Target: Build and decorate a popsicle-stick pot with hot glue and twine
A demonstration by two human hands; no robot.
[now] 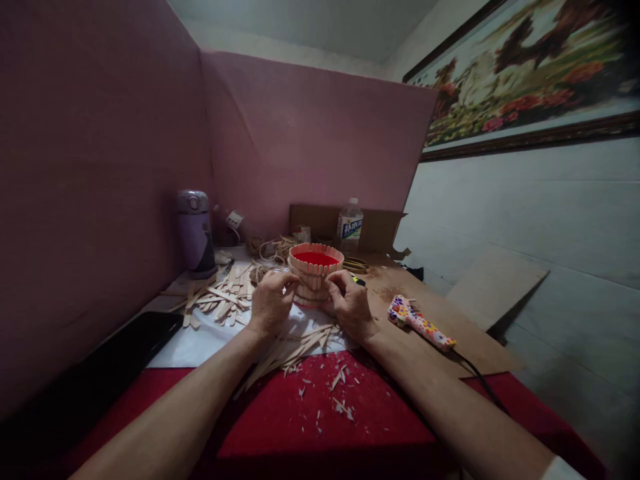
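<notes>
A round tub point(316, 272) faced with upright wooden craft sticks, red inside, stands on the table in front of me. A thin strand of twine point(313, 288) seems to cross its front, low in contrast. My left hand point(273, 300) is at the tub's left side, thumb and fingertips pinched together at one end of the strand. On the right side my right hand point(350, 303) pinches in the same way, its fingers curled close to the wall of the tub. What lies between the fingertips is very small in view.
Loose craft sticks point(227, 297) lie left, with split pieces point(310, 343) in front. Coiled twine point(277, 250) sits behind. A flowered glue gun point(420, 323) with a cord rests right. A purple flask point(195, 233), a plastic bottle point(350, 227), scissors point(356, 265) and a black phone-like slab point(100, 373) surround the work.
</notes>
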